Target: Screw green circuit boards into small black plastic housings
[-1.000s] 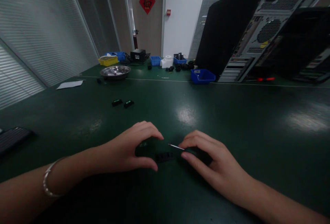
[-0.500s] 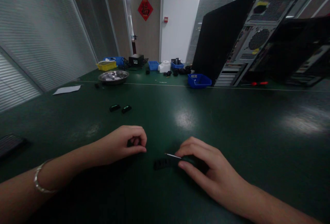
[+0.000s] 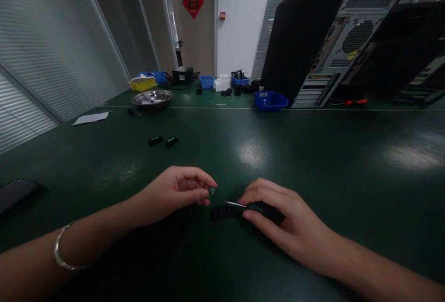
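Note:
Between the thumb and fingers of my left hand point(image 3: 184, 190) is a small green circuit board point(image 3: 212, 192), partly covered by the fingertips. My right hand point(image 3: 274, 207) grips a screwdriver point(image 3: 236, 204) with a thin metal shaft that points left; most of its dark handle is hidden in the palm. Under the screwdriver's tip lies a small black plastic piece point(image 3: 221, 212) on the green table, too dark to make out in detail. Farther off to the left, two small black parts point(image 3: 163, 141) with green on top rest side by side.
A computer tower point(image 3: 306, 38) stands at the back right beside a blue bin point(image 3: 270, 101). At the back left are a metal bowl point(image 3: 153, 103), a yellow bin point(image 3: 142, 84) and a sheet of paper point(image 3: 91, 118). A keyboard point(image 3: 19, 195) reaches in at the left edge.
My left hand has moved right, towards the screwdriver tip, and its fingers have turned so that the green circuit board now shows. The right hand stays nearly in place. The view has tilted slightly.

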A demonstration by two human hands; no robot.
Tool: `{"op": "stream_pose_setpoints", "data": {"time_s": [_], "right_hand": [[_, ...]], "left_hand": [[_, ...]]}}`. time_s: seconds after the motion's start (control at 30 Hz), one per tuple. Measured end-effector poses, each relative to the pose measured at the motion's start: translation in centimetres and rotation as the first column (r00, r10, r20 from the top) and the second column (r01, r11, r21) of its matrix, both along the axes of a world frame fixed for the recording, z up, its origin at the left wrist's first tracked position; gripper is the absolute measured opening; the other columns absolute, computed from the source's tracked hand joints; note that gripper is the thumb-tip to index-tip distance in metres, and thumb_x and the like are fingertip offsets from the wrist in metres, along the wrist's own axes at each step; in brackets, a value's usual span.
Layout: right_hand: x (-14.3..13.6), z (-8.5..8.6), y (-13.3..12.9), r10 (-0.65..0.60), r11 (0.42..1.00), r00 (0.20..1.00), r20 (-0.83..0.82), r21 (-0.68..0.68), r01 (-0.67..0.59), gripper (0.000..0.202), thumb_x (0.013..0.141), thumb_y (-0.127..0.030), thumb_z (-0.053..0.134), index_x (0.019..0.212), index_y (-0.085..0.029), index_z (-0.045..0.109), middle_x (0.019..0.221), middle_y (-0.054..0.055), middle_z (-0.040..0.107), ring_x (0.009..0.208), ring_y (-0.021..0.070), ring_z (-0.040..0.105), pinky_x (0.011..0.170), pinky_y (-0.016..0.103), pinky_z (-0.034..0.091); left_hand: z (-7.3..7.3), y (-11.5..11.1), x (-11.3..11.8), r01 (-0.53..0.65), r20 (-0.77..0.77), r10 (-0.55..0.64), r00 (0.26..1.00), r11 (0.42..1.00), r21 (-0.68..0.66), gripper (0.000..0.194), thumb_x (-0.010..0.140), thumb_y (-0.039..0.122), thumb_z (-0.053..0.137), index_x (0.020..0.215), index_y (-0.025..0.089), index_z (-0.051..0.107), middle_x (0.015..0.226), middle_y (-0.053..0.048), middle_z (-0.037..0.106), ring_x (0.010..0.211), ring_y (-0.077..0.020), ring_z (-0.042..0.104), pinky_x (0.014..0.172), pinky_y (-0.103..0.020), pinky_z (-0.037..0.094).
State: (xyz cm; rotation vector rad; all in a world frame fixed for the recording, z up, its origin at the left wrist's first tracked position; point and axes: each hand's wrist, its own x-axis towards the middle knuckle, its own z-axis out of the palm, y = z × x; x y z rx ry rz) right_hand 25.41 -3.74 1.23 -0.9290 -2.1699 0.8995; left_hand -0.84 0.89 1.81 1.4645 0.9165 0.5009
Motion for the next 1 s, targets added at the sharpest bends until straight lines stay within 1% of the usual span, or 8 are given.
{"op": "stream_pose_setpoints", "data": {"time_s": [0.1,0.2,0.27,0.43,0.63,0.8,0.9,1.0], "right_hand": [[-0.1,0.0,0.0,0.000,1.000,1.000,-0.003,-0.002,0.000,0.012,0.096,-0.018,0.057,0.104,-0.019,0.067,0.097,0.006,0.064,0.089,0.0184,0.062,0.078,0.032,0.051],[0.0,0.0,0.0,-0.004,1.000,1.000,-0.006,-0.003,0.004,0.012,0.096,-0.018,0.057,0.104,-0.019,0.066,0.097,0.006,0.064,0.090,0.0185,0.062,0.079,0.032,0.051],[0.0,-0.1,0.0,-0.005,1.000,1.000,-0.007,0.002,0.005,0.012,0.096,-0.018,0.057,0.103,-0.020,0.066,0.097,0.006,0.065,0.090,0.0185,0.062,0.078,0.031,0.051],[-0.1,-0.1,-0.1,0.014,1.000,1.000,0.013,0.003,-0.015,0.012,0.096,-0.018,0.057,0.102,-0.018,0.067,0.096,0.006,0.064,0.089,0.0185,0.062,0.077,0.031,0.051],[-0.1,-0.1,0.1,0.012,1.000,1.000,0.001,0.009,-0.012,0.013,0.096,-0.018,0.057,0.103,-0.018,0.067,0.095,0.006,0.065,0.089,0.0181,0.062,0.078,0.032,0.051],[0.0,0.0,0.0,0.008,1.000,1.000,-0.020,0.027,-0.007,0.013,0.096,-0.017,0.057,0.104,-0.019,0.067,0.096,0.006,0.065,0.089,0.0183,0.063,0.078,0.031,0.052],[-0.1,0.1,0.0,0.010,1.000,1.000,-0.023,0.025,-0.009,0.013,0.096,-0.017,0.057,0.104,-0.019,0.067,0.096,0.007,0.066,0.088,0.0187,0.063,0.078,0.032,0.052],[-0.2,0.1,0.1,0.009,1.000,1.000,-0.022,0.026,-0.009,0.013,0.096,-0.017,0.056,0.103,-0.019,0.067,0.096,0.007,0.066,0.088,0.0190,0.063,0.077,0.032,0.052]], "left_hand": [[0.3,-0.5,0.3,-0.015,-0.047,0.021,0.999,0.992,0.124,0.019,0.086,0.025,0.065,0.101,0.015,0.068,0.086,-0.003,0.066,0.081,-0.0166,0.063,0.072,-0.027,0.049],[0.8,-1.3,0.9,0.000,-0.068,0.018,0.998,0.966,0.259,0.018,0.089,0.023,0.061,0.104,0.016,0.068,0.091,-0.003,0.065,0.084,-0.0167,0.061,0.072,-0.027,0.048],[1.1,-1.8,1.4,0.025,-0.077,-0.001,0.997,0.950,0.312,0.016,0.090,0.021,0.061,0.104,0.016,0.068,0.092,-0.003,0.067,0.084,-0.0166,0.061,0.074,-0.027,0.048],[1.3,-2.5,2.1,0.077,-0.148,-0.014,0.989,0.901,0.427,0.008,0.090,0.018,0.061,0.092,0.015,0.068,0.085,-0.002,0.067,0.080,-0.0153,0.060,0.074,-0.026,0.046],[1.0,-2.2,2.1,0.033,-0.113,0.013,0.993,0.919,0.394,0.009,0.089,0.020,0.060,0.092,0.015,0.068,0.087,-0.003,0.065,0.081,-0.0164,0.060,0.072,-0.027,0.047],[0.9,-1.7,1.8,-0.027,-0.068,0.050,0.996,0.956,0.293,0.010,0.088,0.024,0.061,0.090,0.014,0.066,0.087,-0.003,0.063,0.081,-0.0170,0.059,0.072,-0.028,0.047],[0.9,-1.6,1.8,-0.020,-0.070,0.040,0.997,0.965,0.260,0.010,0.087,0.024,0.062,0.088,0.014,0.065,0.088,-0.003,0.061,0.082,-0.0169,0.059,0.073,-0.028,0.047],[0.7,-1.6,1.8,-0.003,-0.086,0.022,0.996,0.977,0.215,0.011,0.088,0.025,0.061,0.090,0.014,0.064,0.084,-0.002,0.063,0.078,-0.0156,0.058,0.069,-0.026,0.045]]}}
